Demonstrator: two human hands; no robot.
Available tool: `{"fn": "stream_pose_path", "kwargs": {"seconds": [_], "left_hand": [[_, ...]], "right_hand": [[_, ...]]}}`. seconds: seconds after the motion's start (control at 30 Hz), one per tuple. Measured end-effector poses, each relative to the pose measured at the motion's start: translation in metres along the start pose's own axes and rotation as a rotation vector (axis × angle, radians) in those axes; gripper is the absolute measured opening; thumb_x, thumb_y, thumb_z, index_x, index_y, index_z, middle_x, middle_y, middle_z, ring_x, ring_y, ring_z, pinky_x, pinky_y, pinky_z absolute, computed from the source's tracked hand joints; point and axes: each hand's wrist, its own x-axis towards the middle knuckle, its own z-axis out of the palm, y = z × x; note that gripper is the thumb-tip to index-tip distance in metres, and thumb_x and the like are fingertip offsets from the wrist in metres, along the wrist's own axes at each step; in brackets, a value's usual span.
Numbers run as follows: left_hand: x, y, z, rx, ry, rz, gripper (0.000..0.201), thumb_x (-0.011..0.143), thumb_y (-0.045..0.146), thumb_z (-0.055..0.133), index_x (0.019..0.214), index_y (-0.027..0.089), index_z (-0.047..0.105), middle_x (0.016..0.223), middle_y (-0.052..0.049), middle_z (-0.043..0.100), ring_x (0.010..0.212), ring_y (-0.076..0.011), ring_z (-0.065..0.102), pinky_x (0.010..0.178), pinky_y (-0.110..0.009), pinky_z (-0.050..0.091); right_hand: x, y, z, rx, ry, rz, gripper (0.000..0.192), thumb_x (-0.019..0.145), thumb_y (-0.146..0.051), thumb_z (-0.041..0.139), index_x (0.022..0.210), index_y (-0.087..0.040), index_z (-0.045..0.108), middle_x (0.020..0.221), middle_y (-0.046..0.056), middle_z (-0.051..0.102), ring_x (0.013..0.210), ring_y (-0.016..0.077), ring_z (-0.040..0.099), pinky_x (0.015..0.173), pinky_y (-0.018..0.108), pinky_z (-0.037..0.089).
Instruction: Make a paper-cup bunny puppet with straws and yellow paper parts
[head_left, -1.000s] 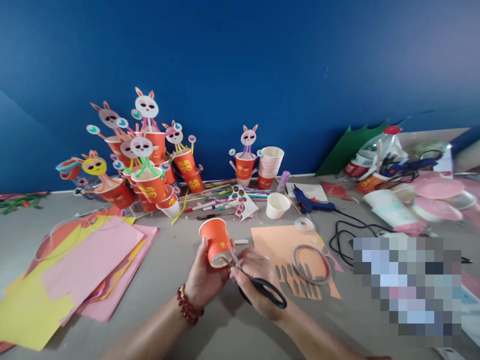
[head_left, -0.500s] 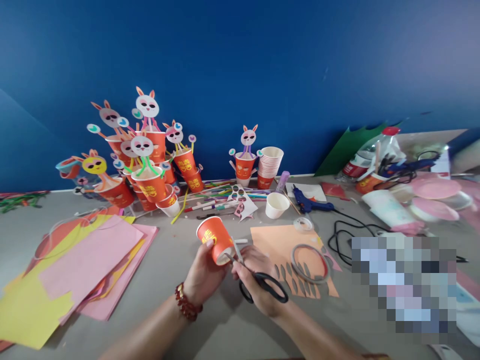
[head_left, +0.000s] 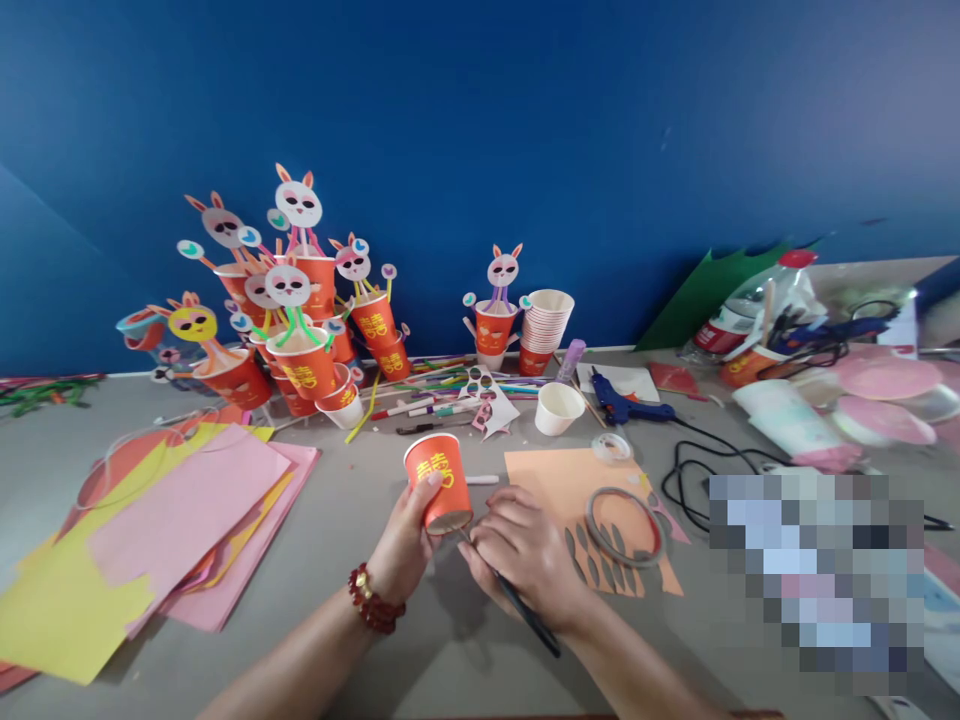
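Observation:
My left hand (head_left: 409, 535) is closed around a red paper cup (head_left: 436, 470) with yellow lettering, its base tilted down toward me. In my right hand (head_left: 521, 545) is a pair of scissors (head_left: 529, 612) with black handles, seen nearly edge-on. The blade tip meets the lower edge of the cup's base; whether it has gone through the paper I cannot tell. Just behind the cup lies a white marker (head_left: 481, 480). To the right of my right hand is an orange paper sheet (head_left: 540, 470) with leaf-shaped holes and a roll of tape (head_left: 622, 527) on it.
Red cups with paper rabbit figures (head_left: 300, 372) stand at the back left. A stack of cups (head_left: 544, 330), a white cup (head_left: 559, 410) and a blue glue gun (head_left: 630, 408) with a black cord are behind. Coloured paper (head_left: 187, 500) covers the left side.
The cup has turned more upright, with its lettering facing me more. My right hand has rotated the scissors so the handles now show edge-on, and their tip stays at the cup's base.

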Motion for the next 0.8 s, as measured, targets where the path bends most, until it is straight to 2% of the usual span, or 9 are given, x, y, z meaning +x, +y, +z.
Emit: {"fn": "stream_pose_path", "kwargs": {"seconds": [0.13, 0.23, 0.37, 0.5, 0.67, 0.8], "left_hand": [[-0.003, 0.002, 0.004, 0.047, 0.008, 0.029, 0.032, 0.072, 0.041, 0.079, 0.081, 0.015, 0.062, 0.067, 0.001, 0.064, 0.058, -0.0122, 0.059, 0.057, -0.023, 0.046], [-0.002, 0.002, 0.006, -0.057, 0.016, -0.05, 0.036, 0.073, 0.046, 0.076, 0.084, 0.014, 0.062, 0.068, -0.001, 0.066, 0.059, -0.0143, 0.061, 0.059, -0.025, 0.048], [0.003, 0.003, 0.007, -0.249, 0.04, -0.14, 0.037, 0.082, 0.05, 0.066, 0.087, 0.014, 0.062, 0.07, -0.004, 0.068, 0.059, -0.0149, 0.062, 0.058, -0.027, 0.05], [0.008, 0.005, 0.005, -0.307, 0.025, -0.17, 0.039, 0.087, 0.051, 0.06, 0.09, 0.013, 0.062, 0.072, -0.005, 0.068, 0.06, -0.0147, 0.062, 0.057, -0.027, 0.051], [0.004, 0.005, 0.004, -0.349, -0.061, -0.203, 0.037, 0.089, 0.049, 0.06, 0.093, 0.012, 0.063, 0.081, -0.008, 0.071, 0.07, -0.0174, 0.067, 0.062, -0.029, 0.055], [0.001, 0.001, 0.005, -0.368, -0.129, -0.218, 0.035, 0.091, 0.047, 0.058, 0.095, 0.013, 0.064, 0.085, -0.008, 0.073, 0.076, -0.018, 0.07, 0.071, -0.03, 0.057]], "right_hand": [[0.001, 0.001, 0.002, -0.016, -0.04, -0.034, 0.024, 0.088, -0.009, 0.054, 0.068, -0.022, 0.053, 0.061, 0.001, 0.066, 0.059, 0.0157, 0.055, 0.069, 0.034, 0.045], [0.001, 0.002, 0.002, 0.072, -0.012, -0.003, 0.026, 0.088, -0.008, 0.051, 0.066, -0.022, 0.052, 0.06, 0.0, 0.064, 0.057, 0.0155, 0.054, 0.065, 0.033, 0.043], [-0.001, 0.001, -0.008, 0.284, 0.067, 0.205, 0.03, 0.091, -0.014, 0.048, 0.062, -0.022, 0.05, 0.057, 0.0, 0.057, 0.056, 0.0158, 0.054, 0.059, 0.031, 0.042], [-0.004, 0.001, -0.016, 0.403, 0.147, 0.45, 0.036, 0.096, -0.023, 0.044, 0.063, -0.022, 0.055, 0.061, 0.001, 0.058, 0.063, 0.0166, 0.059, 0.062, 0.03, 0.045], [-0.007, 0.003, -0.005, 0.424, 0.159, 0.636, 0.033, 0.099, -0.036, 0.043, 0.073, -0.02, 0.058, 0.069, 0.002, 0.059, 0.065, 0.0163, 0.058, 0.061, 0.029, 0.044], [-0.008, 0.004, 0.004, 0.467, 0.135, 0.753, 0.03, 0.091, -0.044, 0.056, 0.073, -0.021, 0.053, 0.062, -0.003, 0.052, 0.055, 0.0137, 0.051, 0.052, 0.026, 0.041]]}}
